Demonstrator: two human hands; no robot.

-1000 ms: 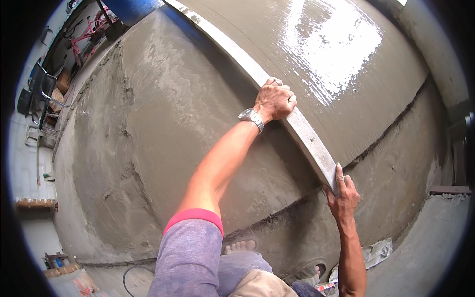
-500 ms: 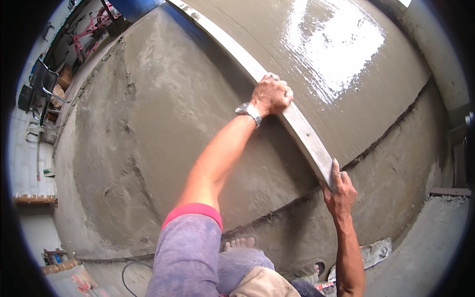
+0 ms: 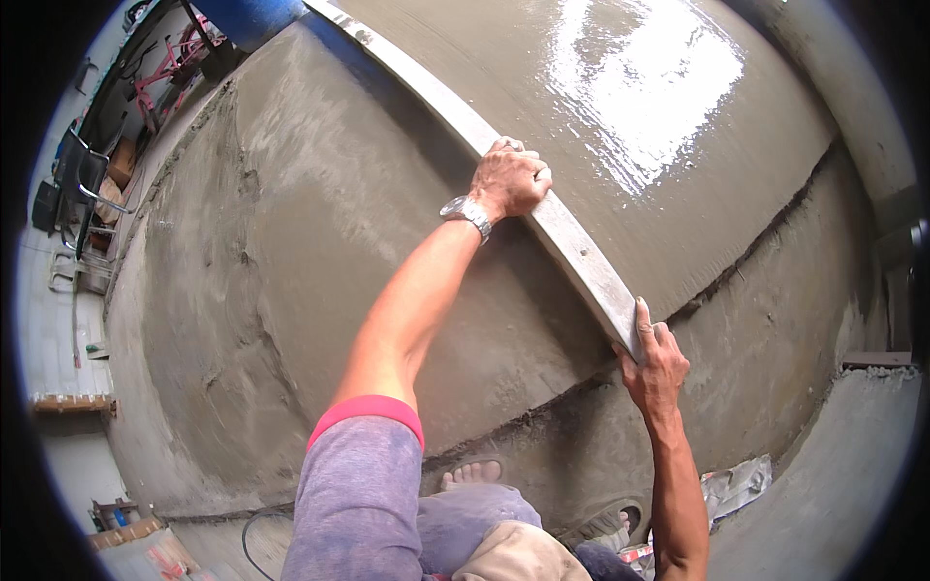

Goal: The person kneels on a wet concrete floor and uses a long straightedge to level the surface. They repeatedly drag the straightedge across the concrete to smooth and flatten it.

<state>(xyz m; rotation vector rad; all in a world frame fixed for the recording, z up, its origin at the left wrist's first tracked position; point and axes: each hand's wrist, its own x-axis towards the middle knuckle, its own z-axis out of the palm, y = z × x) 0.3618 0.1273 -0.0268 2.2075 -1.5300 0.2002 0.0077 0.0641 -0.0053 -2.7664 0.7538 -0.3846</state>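
A long, pale straightedge board (image 3: 572,237) lies slantwise over wet grey concrete (image 3: 320,252), from the far left down to the near right. My left hand (image 3: 511,181), with a metal wristwatch (image 3: 467,218) on the wrist, is wrapped over the board's upper edge in a fist. At the board's near end, my right hand (image 3: 657,363) grips the end, its index finger stretched along the side and its thumb on the other side. To the board's right the concrete is smooth and shiny with a bright reflection; to its left it looks duller and rougher in places.
A blue barrel (image 3: 250,21) stands at the far left end of the board. Along the left are a chair (image 3: 82,179) and a pink bicycle (image 3: 160,82). A dark groove (image 3: 746,254) crosses near me; crumpled packaging (image 3: 736,484) lies at lower right, beside my feet.
Both hands and the board have shifted a little to the left. My grip on the board stays the same.
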